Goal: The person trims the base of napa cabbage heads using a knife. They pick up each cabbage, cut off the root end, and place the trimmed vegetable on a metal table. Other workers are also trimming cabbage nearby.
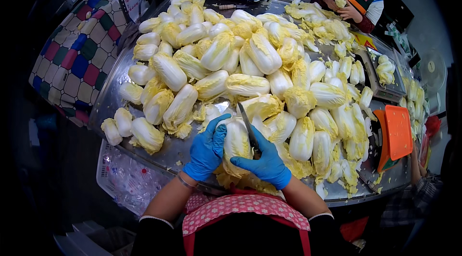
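Note:
My left hand [207, 151], in a blue glove, grips the left side of a napa cabbage [236, 147]. The cabbage is held over the near edge of the metal table, its white base pointing away from me. In my right hand [265, 160], also gloved in blue, is a knife [248, 126] with a dark blade. The blade lies along the right side of the cabbage, its tip pointing away; most of the handle is hidden by my fingers. My right thumb rests across the cabbage. Loose yellow leaves [249, 182] lie below it.
Many napa cabbages [216, 50] are heaped on the metal table [119, 71]. A scale [386, 75] and an orange tray [398, 131] stand at right. Another knife [227, 6] lies at the far edge. Two people work opposite. A white basket [104, 169] of plastic bags sits below left.

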